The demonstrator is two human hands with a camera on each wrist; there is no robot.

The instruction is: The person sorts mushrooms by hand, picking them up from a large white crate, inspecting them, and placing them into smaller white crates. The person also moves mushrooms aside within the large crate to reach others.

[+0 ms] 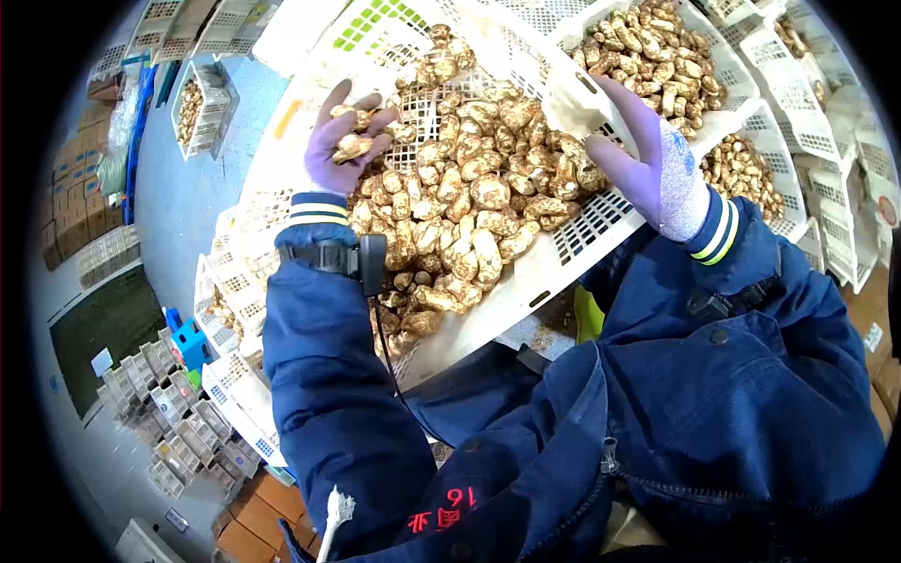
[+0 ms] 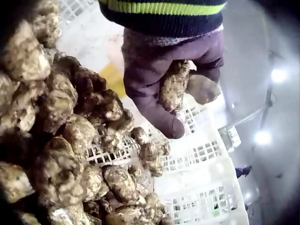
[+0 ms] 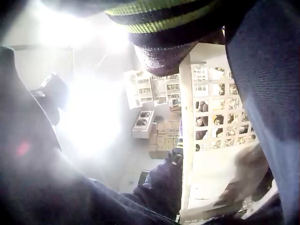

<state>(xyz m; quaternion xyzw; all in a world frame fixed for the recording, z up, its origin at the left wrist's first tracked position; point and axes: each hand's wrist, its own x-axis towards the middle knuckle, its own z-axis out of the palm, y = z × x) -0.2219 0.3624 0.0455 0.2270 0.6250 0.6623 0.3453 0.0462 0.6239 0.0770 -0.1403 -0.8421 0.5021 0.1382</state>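
Brown, knobbly tubers (image 1: 488,192) fill a white perforated crate (image 1: 507,305). My purple-gloved left hand (image 1: 345,141) is over the crate's left part, its fingers curled round a few tubers. In the left wrist view the left hand (image 2: 164,75) holds two tubers (image 2: 174,88) between thumb and fingers, above the loose pile (image 2: 65,126). At the crate's right edge, my right hand (image 1: 652,159) has thumb and fingers extended and spread apart. Only part of the right hand (image 3: 161,58) shows beside the crate wall (image 3: 187,164) in the right wrist view; its fingertips are hidden there.
Other white crates of tubers (image 1: 657,61) stand beyond and to the right. A smaller filled crate (image 1: 202,108) is on the floor at upper left. Stacked crates (image 1: 178,422) and cardboard boxes (image 1: 80,202) are along the left; more boxes (image 1: 258,516) lie at the bottom.
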